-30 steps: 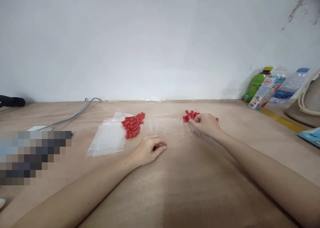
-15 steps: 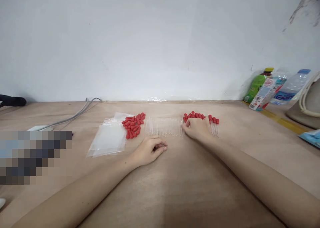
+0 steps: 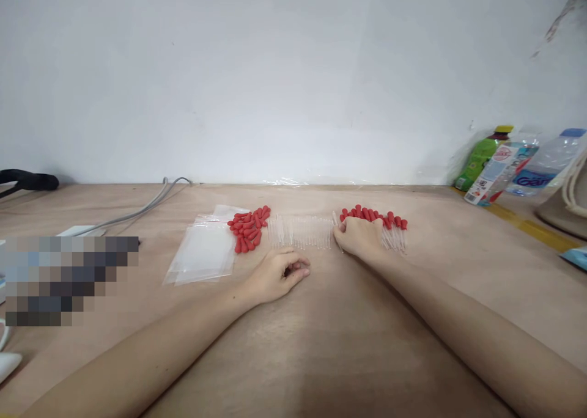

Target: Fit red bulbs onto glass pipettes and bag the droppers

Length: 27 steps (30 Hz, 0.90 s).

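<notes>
A row of thin clear tubes [image 3: 302,231], like dropper tubes, lies side by side on the wooden table. At its right end my right hand [image 3: 358,236] is closed in a pinch on one clear tube [image 3: 335,217], whose ends show above and below the fingertips. Behind and beside that hand are tubes fitted with red rubber bulbs [image 3: 389,218], partly hidden by it. My left hand [image 3: 282,274] rests just in front of the row, loosely curled with a gap between thumb and fingers, holding nothing. Loose red bulbs [image 3: 247,228] form a pile to its upper left.
Flat clear zip bags [image 3: 202,253] lie left of the bulb pile. A grey cable [image 3: 151,204] runs along the back left. At the right stand a green bottle [image 3: 481,161], a carton [image 3: 495,173] and a water bottle [image 3: 545,164], near yellow tape [image 3: 527,225]. A wall closes the back.
The tube at my right fingertips now stands apart from the row, slightly tilted. My left hand keeps its place and pose. The whole view has shifted a little.
</notes>
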Tool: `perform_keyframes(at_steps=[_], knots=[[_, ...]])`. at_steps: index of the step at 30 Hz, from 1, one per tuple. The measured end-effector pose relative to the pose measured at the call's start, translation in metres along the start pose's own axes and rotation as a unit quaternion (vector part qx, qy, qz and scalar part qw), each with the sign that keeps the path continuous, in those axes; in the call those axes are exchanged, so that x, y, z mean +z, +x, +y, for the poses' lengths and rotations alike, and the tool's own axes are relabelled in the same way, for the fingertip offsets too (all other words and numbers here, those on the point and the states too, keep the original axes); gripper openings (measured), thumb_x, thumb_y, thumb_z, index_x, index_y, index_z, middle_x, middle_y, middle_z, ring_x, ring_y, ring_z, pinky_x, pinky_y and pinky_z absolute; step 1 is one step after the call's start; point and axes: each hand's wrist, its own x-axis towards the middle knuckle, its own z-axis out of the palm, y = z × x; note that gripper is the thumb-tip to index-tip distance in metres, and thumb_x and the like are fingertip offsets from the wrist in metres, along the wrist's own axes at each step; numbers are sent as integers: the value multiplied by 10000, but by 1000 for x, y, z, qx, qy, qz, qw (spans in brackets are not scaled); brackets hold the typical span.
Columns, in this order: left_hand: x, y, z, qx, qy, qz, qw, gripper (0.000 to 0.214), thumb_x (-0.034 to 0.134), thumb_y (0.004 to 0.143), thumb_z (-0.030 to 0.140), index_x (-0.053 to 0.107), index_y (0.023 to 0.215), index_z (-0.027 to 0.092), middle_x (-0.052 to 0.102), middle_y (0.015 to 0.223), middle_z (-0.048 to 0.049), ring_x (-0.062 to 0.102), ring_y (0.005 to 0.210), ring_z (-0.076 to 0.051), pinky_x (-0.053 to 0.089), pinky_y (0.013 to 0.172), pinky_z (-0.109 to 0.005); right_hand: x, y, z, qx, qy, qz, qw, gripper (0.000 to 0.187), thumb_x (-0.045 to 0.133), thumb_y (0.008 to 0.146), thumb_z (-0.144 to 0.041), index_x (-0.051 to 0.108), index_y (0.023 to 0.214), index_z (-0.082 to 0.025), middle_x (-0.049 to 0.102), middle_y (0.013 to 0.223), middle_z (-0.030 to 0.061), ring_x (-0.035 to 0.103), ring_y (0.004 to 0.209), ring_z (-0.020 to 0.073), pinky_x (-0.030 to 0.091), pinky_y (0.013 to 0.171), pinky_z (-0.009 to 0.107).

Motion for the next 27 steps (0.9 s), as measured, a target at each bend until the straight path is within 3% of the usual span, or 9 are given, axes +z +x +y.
perform_keyframes(at_steps=[4, 7, 8, 12, 14, 22, 27], knots=[[-9, 2, -6, -38, 57, 59, 996, 153, 507, 804, 288, 609, 868, 193, 594, 786, -20, 544, 740, -145, 427, 666, -251, 3, -19, 12, -50, 99, 110, 988, 264, 404, 783, -363, 539, 647, -181, 614, 637, 19, 536, 623, 164, 236, 713, 350], [-31, 7, -21, -79, 144, 98, 982, 136, 525, 771, 300, 573, 770, 172, 581, 781, -34, 530, 782, -176, 410, 695, -281, 2, -40, 24, -122, 121, 165, 971, 253, 420, 809, -364, 528, 674, -179, 617, 661, 1, 541, 642, 141, 222, 751, 338], [-42, 9, -26, -92, 169, 85, 978, 138, 536, 755, 307, 557, 750, 170, 578, 774, -34, 529, 770, -180, 404, 682, -281, 0, -47, 29, -143, 121, 174, 967, 256, 424, 815, -360, 529, 670, -177, 616, 652, -1, 537, 624, 131, 218, 759, 336], [-80, 13, -40, -137, 209, -62, 966, 184, 607, 662, 346, 524, 666, 182, 581, 699, -5, 527, 656, -171, 361, 563, -250, -6, -64, 41, -188, 112, 180, 959, 247, 445, 820, -341, 541, 663, -177, 613, 633, -7, 529, 587, 111, 222, 754, 321], [-89, 12, -42, -160, 227, -93, 956, 196, 625, 623, 356, 533, 662, 187, 588, 703, -4, 532, 655, -179, 344, 540, -247, -9, -66, 43, -189, 106, 178, 960, 239, 451, 818, -335, 543, 662, -178, 610, 627, -13, 535, 593, 110, 222, 753, 317], [-84, 11, -49, -181, 247, -84, 948, 140, 582, 634, 335, 553, 641, 198, 597, 630, 5, 542, 602, -169, 325, 516, -238, -10, -63, 41, -197, 107, 163, 961, 228, 482, 803, -340, 538, 657, -174, 608, 629, -18, 539, 601, 108, 225, 764, 318], [-87, 11, -41, -199, 303, -82, 928, 105, 495, 677, 278, 557, 640, 202, 627, 652, -11, 561, 621, -178, 321, 521, -243, -11, -64, 41, -198, 111, 157, 961, 228, 489, 798, -340, 540, 652, -172, 607, 625, -12, 541, 606, 113, 224, 765, 324]])
